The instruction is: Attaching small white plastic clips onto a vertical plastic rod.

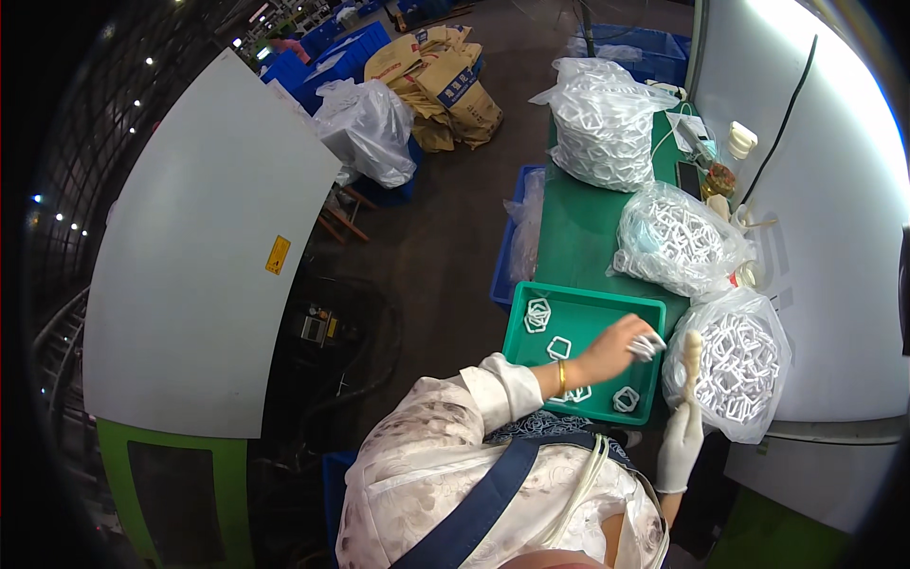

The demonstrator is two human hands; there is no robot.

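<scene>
My left hand (607, 354), bare and with a gold bracelet at the wrist, is closed on a small stack of white plastic rings (646, 347) with angular outlines. It is over the right part of a green tray (517, 343). Inside the tray lie a ring cluster (537, 315) at the far left, a ring (559, 348) near the middle, and another cluster (626, 399) at the near right. My forearm partly covers more rings. My right hand (684, 427), in a white glove with beige fingertips, stretches its fingers along a clear bag (735, 365) full of such rings; nothing shows in them.
Two more clear bags of rings, a middle one (678, 237) and a far one (607, 123), stand on the green table (578, 218). A phone (688, 178) and a jar (718, 180) sit by the white wall panel. A blue crate (502, 261) adjoins the table's left side.
</scene>
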